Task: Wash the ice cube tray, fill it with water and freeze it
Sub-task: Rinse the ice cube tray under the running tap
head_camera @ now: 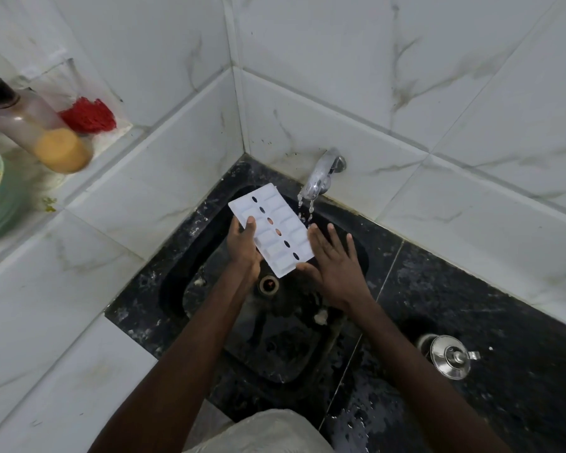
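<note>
Gripped at its left edge by the left hand, thumb on top, over the sink, just left of the tap trickle, probably for rinsing: ice cube tray; at its right edge, right hand, fingers straight, spread, holding nothing.

One tray, one tap, one bottle

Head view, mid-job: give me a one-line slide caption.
Left hand grips the white ice cube tray over the black sink, right hand open beside it, tap trickling water.
</note>
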The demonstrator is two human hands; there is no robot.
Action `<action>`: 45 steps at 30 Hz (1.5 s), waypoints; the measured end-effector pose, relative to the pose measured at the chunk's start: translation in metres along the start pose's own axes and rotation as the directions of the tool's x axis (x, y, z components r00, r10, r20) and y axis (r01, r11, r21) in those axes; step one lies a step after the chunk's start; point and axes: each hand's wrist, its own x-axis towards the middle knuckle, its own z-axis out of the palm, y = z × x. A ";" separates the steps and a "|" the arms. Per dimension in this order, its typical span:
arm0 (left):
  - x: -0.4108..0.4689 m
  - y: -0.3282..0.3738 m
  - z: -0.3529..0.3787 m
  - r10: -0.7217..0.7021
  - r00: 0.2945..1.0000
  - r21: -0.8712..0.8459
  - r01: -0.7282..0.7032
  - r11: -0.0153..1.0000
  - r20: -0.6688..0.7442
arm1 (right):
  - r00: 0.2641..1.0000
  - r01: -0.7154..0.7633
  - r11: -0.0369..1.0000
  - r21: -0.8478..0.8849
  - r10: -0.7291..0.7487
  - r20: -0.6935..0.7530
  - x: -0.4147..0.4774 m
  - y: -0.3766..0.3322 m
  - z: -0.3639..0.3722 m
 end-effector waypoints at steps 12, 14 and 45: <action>-0.017 0.002 -0.010 -0.076 0.996 -0.232 0.065 0.970 -0.035 | 0.952 -0.283 0.621 0.731 0.275 0.135 0.016 -0.025 -0.004; -0.026 -0.001 -0.016 -0.071 0.997 -0.251 0.071 0.965 0.010 | 0.933 -0.297 0.207 0.932 0.270 0.237 0.025 -0.038 -0.008; 0.000 -0.011 -0.051 -0.143 0.923 0.556 -0.087 0.827 0.356 | 0.975 0.059 0.715 0.696 0.110 -0.195 0.084 -0.009 -0.026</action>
